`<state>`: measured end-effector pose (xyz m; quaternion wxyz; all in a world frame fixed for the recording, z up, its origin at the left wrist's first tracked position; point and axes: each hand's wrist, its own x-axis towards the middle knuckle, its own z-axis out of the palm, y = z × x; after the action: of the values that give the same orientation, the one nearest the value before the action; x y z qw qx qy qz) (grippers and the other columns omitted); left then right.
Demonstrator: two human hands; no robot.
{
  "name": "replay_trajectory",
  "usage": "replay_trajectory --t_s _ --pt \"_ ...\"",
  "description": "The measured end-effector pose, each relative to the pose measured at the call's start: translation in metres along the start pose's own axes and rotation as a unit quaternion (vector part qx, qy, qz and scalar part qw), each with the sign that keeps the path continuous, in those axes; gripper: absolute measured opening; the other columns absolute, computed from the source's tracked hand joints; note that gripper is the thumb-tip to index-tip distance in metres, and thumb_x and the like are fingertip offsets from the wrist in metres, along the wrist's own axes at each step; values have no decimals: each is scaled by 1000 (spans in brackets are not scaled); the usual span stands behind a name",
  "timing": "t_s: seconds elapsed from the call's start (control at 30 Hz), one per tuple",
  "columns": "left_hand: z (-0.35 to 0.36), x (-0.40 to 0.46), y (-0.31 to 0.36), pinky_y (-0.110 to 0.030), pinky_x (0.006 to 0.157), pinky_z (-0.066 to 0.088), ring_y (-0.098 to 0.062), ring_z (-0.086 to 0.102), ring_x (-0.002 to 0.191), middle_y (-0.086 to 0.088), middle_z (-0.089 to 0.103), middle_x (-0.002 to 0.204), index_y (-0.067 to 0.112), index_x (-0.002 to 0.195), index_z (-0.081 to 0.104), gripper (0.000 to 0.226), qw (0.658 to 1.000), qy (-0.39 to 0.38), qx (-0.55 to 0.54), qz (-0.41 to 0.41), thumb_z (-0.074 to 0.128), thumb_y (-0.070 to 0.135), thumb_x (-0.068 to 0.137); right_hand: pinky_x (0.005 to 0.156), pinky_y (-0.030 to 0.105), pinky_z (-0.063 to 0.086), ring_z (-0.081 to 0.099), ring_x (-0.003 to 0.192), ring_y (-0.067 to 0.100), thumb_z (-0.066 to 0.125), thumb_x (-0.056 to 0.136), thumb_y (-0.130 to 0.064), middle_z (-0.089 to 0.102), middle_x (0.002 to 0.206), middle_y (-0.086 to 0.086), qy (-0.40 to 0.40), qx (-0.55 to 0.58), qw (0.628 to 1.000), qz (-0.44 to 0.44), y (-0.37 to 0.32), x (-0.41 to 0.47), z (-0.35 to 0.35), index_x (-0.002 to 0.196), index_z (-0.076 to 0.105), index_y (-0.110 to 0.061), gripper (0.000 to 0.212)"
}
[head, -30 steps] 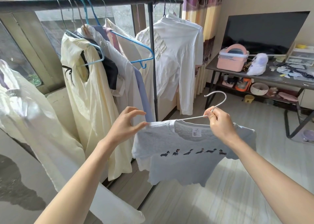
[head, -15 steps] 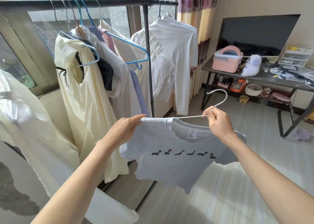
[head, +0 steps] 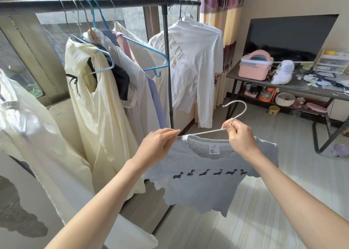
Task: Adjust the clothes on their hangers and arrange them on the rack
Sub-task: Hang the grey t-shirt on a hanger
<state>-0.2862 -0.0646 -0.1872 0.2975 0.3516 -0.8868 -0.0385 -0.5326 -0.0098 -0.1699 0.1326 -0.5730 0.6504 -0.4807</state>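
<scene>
A light grey T-shirt [head: 205,188] with a row of small dogs across its chest hangs on a white hanger [head: 236,111] in front of me. My right hand [head: 239,137] grips the hanger at the base of its hook. My left hand [head: 158,145] pinches the shirt's left shoulder over the hanger's end. The black rack bar [head: 117,3] runs across the top, with its upright post [head: 168,63] right of centre. On the bar hang a pale yellow dress [head: 98,116], several shirts, an empty blue hanger [head: 149,60] and a white long-sleeved top [head: 196,63].
A dark table [head: 283,86] at the right carries a pink box [head: 255,65], a white plush toy and scattered items, with a black screen [head: 289,35] behind. A curtain [head: 222,22] hangs by the window. A white garment [head: 28,131] fills the left foreground. Pale floor lies below.
My left hand has slid inward along the shirt's left shoulder toward the collar. The shirt and hanger sit a little further right in view; my right hand keeps its grip.
</scene>
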Motion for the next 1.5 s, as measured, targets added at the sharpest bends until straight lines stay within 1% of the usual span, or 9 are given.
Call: replay_trajectory --t_s 0.1,0.33,0.47,0.6,0.73,0.87,1.03,1.2,1.5 --pt "13 -5 -6 -31 66 46 -23 64 82 1 68 92 16 112 66 31 1000 -16 11 -20 41 22 95 51 8 33 46 50 -3 46 94 -7 43 57 -8 -5 4 1000 -10 -6 -1 4 75 59 -3 24" --pt "16 4 5 -38 84 46 -19 56 108 2 59 119 21 129 49 35 982 -172 42 -67 39 33 98 65 21 35 54 74 24 50 92 -7 63 83 14 -33 -36 997 -52 -10 -6 21 79 64 6 23" --pt "26 13 20 -33 63 38 -26 56 88 0 63 94 16 96 55 22 989 -94 18 -112 36 25 99 68 24 37 55 74 22 56 90 -12 63 78 8 -36 -13 997 -60 -25 -3 23 84 68 1 19" --pt "23 12 12 -25 55 28 -28 57 74 -1 66 80 10 83 58 22 994 2 -6 -111 42 14 96 82 4 39 56 92 11 57 91 -17 63 94 -5 -45 7 997 -62 -23 -7 8 102 68 -7 19" --pt "13 9 -10 -31 56 33 -32 54 61 -5 61 65 7 77 57 23 989 47 -48 -135 43 12 94 97 41 41 54 109 27 37 90 -14 67 107 8 114 -77 990 -22 20 -8 -15 104 67 -8 34" --pt "4 10 -21 -29 53 32 -26 45 54 2 51 58 10 73 54 21 987 71 -53 -136 44 9 92 104 35 32 40 124 23 30 94 -5 58 125 7 116 -45 983 136 46 -5 -29 121 56 -11 38" --pt "1 13 -24 -31 60 35 -31 50 59 0 55 62 5 79 59 19 978 102 -58 -171 48 7 93 93 33 39 50 110 19 32 99 -21 60 110 3 108 41 981 158 41 -2 -22 117 56 -10 32" --pt "-4 8 -29 -38 59 41 -34 49 62 -8 57 63 5 82 61 18 973 102 -51 -203 49 9 95 62 12 37 47 75 13 42 97 -15 53 77 -1 84 100 981 142 38 0 -23 88 59 -7 21" --pt "-1 4 -25 -39 62 43 -35 52 67 -12 62 71 6 85 62 18 971 79 -54 -219 47 9 95 75 23 39 47 78 7 40 98 -16 54 95 6 216 173 954 117 27 10 -21 75 55 -22 28"
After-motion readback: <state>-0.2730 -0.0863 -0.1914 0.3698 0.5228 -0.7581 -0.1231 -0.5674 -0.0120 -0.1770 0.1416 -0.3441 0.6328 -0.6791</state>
